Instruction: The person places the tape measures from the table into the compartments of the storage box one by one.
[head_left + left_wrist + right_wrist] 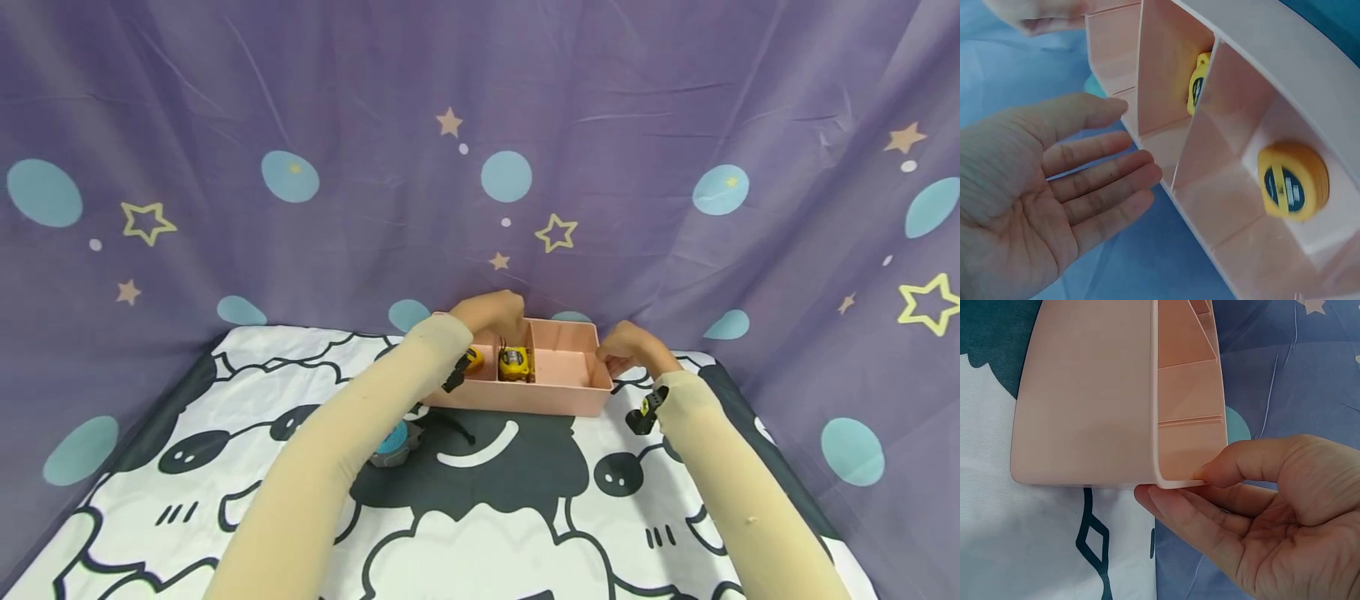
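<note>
- Head view: a pink divided box [517, 399] rests on a black-and-white cartoon cloth [468, 546], before a purple curtain [615, 92] with stars and blue ovals.
- Two yellow tape measures lie inside: the middle tape measure [513, 363] in the middle compartment, the left tape measure [475, 359] in the left one, partly hidden by my wrist.
- My left hand [491, 313] is above the box's back edge; my right hand [632, 347] is at its right end, well apart from the left.
- A round grey-and-blue object [393, 442] sits near my left forearm, partly covered.
- Left wrist view: my left hand is empty, fingers extended near the rim; I cannot tell whether they touch it. A divider separates the tape measures.
- Right wrist view: my right thumb and fingers pinch the box's end wall.
</note>
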The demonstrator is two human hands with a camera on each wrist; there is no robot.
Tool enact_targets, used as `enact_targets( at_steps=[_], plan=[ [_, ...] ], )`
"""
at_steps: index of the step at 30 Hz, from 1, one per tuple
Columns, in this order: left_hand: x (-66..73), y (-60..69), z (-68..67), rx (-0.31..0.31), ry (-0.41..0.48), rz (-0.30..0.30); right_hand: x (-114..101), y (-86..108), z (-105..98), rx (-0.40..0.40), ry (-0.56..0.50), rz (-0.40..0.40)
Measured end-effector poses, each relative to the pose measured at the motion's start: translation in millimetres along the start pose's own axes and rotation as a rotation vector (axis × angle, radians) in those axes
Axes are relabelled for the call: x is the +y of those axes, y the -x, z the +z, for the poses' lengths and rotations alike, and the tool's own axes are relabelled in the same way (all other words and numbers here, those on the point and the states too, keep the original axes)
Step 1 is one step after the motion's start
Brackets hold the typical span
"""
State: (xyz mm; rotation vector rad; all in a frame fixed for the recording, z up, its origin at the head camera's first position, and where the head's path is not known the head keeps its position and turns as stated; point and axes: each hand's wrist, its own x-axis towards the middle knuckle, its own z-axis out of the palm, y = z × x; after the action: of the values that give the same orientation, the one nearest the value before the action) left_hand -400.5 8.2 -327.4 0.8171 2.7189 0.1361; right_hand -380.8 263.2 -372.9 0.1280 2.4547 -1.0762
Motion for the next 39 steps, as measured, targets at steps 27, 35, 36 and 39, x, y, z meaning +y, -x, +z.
enact_targets(
  at_steps=[27,35,36,39],
  plan=[
    [-67.6,149.1,-10.5,-0.111,0.01,-0.091,2.3,2.3,0.3,-0.017,0.003,-0.033],
    [-74.9,162.0,2.9,-0.206,0.07,-0.192,4.1,2.0,1.8,-0.04,-0.02,-0.037],
    [-75.4,162.2,4.6,-0.211,0.07,-0.197,4.1,1.6,1.0,-0.039,-0.018,-0.039],
    [-76.4,161.7,8.7,-0.232,0.063,-0.212,3.3,0.6,-2.0,-0.034,-0.02,-0.05]
  ],
)
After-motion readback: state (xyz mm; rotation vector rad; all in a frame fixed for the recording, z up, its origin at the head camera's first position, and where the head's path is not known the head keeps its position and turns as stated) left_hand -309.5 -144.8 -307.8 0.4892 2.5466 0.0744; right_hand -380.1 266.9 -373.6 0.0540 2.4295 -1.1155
